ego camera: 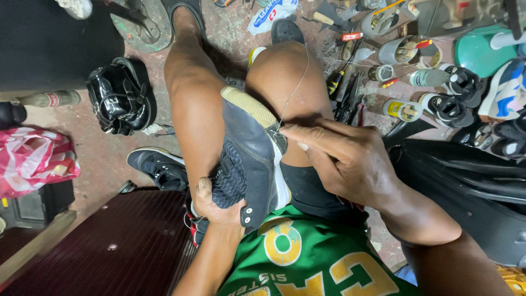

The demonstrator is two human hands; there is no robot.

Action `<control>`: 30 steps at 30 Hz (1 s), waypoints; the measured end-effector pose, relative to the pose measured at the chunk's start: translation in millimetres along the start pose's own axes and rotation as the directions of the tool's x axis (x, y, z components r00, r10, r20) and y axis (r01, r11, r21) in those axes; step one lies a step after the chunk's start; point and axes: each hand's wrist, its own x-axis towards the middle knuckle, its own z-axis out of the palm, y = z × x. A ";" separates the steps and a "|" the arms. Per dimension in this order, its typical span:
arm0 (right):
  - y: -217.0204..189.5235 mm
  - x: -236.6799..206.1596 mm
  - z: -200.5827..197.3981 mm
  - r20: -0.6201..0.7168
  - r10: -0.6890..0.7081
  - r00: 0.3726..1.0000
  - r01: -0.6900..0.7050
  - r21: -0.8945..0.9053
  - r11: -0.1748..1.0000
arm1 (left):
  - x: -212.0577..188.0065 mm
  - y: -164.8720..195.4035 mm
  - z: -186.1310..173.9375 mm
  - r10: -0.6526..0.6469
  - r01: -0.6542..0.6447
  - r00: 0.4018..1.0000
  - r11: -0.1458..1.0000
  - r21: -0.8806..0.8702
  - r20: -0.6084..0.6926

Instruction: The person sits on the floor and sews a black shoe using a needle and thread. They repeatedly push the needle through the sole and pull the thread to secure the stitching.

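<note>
Centrally, one dark sneaker (249, 156), grey-black upper with a white midsole and tan sole edge, stands clamped between the person's bare knees, toe up, heel down toward the green jersey (307, 257). Left hand (216, 205): cupped under the heel and mesh side, fingers curled and thumb pressed to the upper, steadying the shoe. Right hand (342, 159): fingers pressed together, thumb and forefinger pinching at the seam where upper meets midsole; whether a needle or awl sits in that pinch cannot be told. Thread (296, 85): one thin pale strand, running taut from the pinch point up across the right knee. Step judged in hand: hand-stitching the sole to the upper, at mid-stitch, near the forefoot. Next move, as judged, calls for a firm draw on the strand along the seam line, with the left hand holding the shoe against the tug. Surrounding items: a second dark sneaker (159, 167) on the floor beside the left leg; a black glossy bag (120, 98) further left; a pink plastic bag (35, 159) at the far left edge; tins, tubes and hand tools (394, 71) scattered on the ground beyond the right knee; more shoes (455, 101) at the right.
</note>
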 end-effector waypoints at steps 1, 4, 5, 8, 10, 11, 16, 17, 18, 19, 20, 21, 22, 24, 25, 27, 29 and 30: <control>-1.6 0.5 -0.8 0.005 -0.013 1.000 0.013 -0.010 1.000 | -0.7 0.1 -2.0 -0.016 0.016 1.000 1.000 -0.001 -0.001; -5.1 3.1 -4.0 0.044 0.003 0.999 -0.001 -0.055 0.999 | -1.4 2.1 -5.0 -0.067 0.067 0.998 0.998 -0.011 0.014; -6.2 4.4 -4.9 0.062 0.019 0.998 -0.015 -0.071 0.997 | -1.7 2.2 -5.2 -0.076 0.077 0.997 0.997 -0.019 0.022; -9.3 9.4 -7.7 0.094 0.030 0.995 -0.020 -0.105 0.994 | -3.2 3.4 -4.8 -0.141 0.143 0.987 0.989 -0.034 0.073; -14.0 11.0 -10.1 0.113 -0.008 0.994 0.028 -0.176 0.984 | -4.7 3.9 -4.5 -0.152 0.155 0.985 0.987 -0.028 0.084; -16.8 11.3 -11.5 0.123 -0.024 0.992 0.050 -0.212 0.976 | -5.4 4.3 -4.6 -0.145 0.147 0.986 0.989 -0.020 0.085; -15.6 20.9 -20.0 0.214 -0.077 0.974 0.135 -0.269 0.954 | -5.5 5.7 -8.4 -0.191 0.199 0.974 0.978 -0.060 0.120; -12.9 23.7 -20.4 0.183 -0.150 0.972 0.183 -0.185 0.966 | -4.9 6.0 -9.9 -0.209 0.223 0.967 0.971 -0.082 0.145; -10.3 25.7 -20.9 0.196 -0.141 0.970 0.175 -0.165 0.971 | -4.5 6.2 -11.4 -0.223 0.243 0.960 0.964 -0.105 0.171; -7.8 27.3 -21.6 0.210 -0.136 0.968 0.169 -0.144 0.975 | -4.1 6.2 -12.9 -0.207 0.221 0.969 0.970 -0.097 0.135; -5.3 28.5 -21.7 0.227 -0.132 0.965 0.162 -0.120 0.980 | -3.8 6.0 -14.4 -0.190 0.198 0.977 0.976 -0.090 0.096; -3.5 29.1 -21.0 0.241 -0.117 0.963 0.144 -0.099 0.985 | -4.4 6.2 -15.7 -0.175 0.179 0.983 0.981 -0.081 0.053; -2.1 28.8 -20.3 0.251 -0.099 0.963 0.122 -0.080 0.989 | -5.1 6.5 -16.8 -0.195 0.202 0.978 0.974 -0.101 0.078; -0.6 27.7 -19.1 0.261 -0.052 0.964 0.070 -0.060 0.996 | -5.7 7.4 -18.0 -0.235 0.253 0.962 0.958 -0.134 0.141; -0.4 26.9 -18.3 0.270 -0.026 0.963 0.042 -0.054 0.998 | -5.7 8.0 -18.0 -0.246 0.269 0.956 0.952 -0.143 0.160; -0.2 25.5 -17.2 0.269 -0.012 0.963 0.023 -0.038 0.999 | -5.4 9.0 -16.2 -0.266 0.298 0.945 0.940 -0.164 0.193; -0.1 25.5 -16.8 0.239 -0.039 0.970 0.046 -0.026 0.999 | -4.1 9.4 -12.7 -0.239 0.262 0.956 0.956 -0.131 0.170; -0.1 25.7 -16.9 0.238 -0.053 0.970 0.062 -0.031 0.998 | -4.0 9.4 -10.8 -0.229 0.248 0.961 0.962 -0.114 0.157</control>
